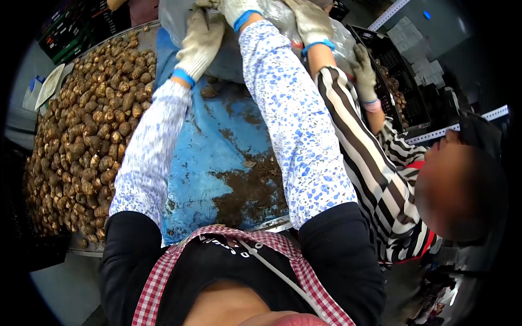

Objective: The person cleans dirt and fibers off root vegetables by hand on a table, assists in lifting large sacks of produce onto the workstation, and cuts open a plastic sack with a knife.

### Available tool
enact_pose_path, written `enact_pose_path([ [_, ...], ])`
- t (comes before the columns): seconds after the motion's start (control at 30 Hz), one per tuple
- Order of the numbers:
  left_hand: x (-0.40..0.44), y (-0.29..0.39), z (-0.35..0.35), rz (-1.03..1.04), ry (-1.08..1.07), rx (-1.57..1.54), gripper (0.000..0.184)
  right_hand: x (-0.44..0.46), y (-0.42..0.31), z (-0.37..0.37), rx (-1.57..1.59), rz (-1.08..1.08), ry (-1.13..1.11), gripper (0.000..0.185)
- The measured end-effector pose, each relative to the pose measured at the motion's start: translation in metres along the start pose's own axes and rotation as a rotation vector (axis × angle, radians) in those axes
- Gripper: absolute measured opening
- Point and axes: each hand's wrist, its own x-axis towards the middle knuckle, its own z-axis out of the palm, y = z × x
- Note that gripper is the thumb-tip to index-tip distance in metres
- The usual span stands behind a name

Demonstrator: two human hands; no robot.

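My left hand [200,46], in a soiled white knit glove with a blue cuff band, lies on a clear plastic bag [225,62]; its fingers point away from me and look stretched out. At the top edge, my right hand [238,10], gloved alike, reaches over the same plastic. Its fingers are partly cut off by the frame, so their grip is unclear. Beneath is a blue sheet [196,141] smeared with dark soil [250,190]. A few brown tubers [209,91] sit by the plastic. A co-worker's gloved hands [312,24] touch the bag from the right.
A large heap of small brown taro-like tubers [98,125] covers the table to the left. Black crates [410,103] with tubers stand at the right. More crates [68,30] are stacked at upper left. The co-worker in striped sleeves [353,141] stands close on my right.
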Motion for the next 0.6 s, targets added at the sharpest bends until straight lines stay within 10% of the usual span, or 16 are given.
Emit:
enact_pose_path([
  [0.13,0.044,-0.015,0.034,-0.006,-0.066,0.109,0.054,-0.005,0.050,0.074,0.256,0.098,0.565,0.038],
  [0.2,0.058,-0.029,0.041,0.054,-0.087,0.165,0.052,-0.072,0.024,0.041,0.459,0.135,0.498,0.033],
  [0.3,0.096,-0.072,0.070,0.659,0.056,0.757,0.051,-0.166,0.010,0.033,0.503,0.082,0.483,0.028],
  [0.33,0.089,-0.024,0.041,0.137,-0.138,0.002,0.045,-0.192,0.016,0.032,0.622,0.204,0.296,0.032],
  [0.37,0.080,-0.005,0.034,0.234,-0.022,-0.028,0.086,-0.217,0.021,0.032,0.710,0.341,0.110,0.037],
  [0.6,0.085,0.000,0.025,-0.033,-0.116,-0.173,0.067,-0.295,0.089,0.017,-0.422,0.255,-0.854,0.062],
])
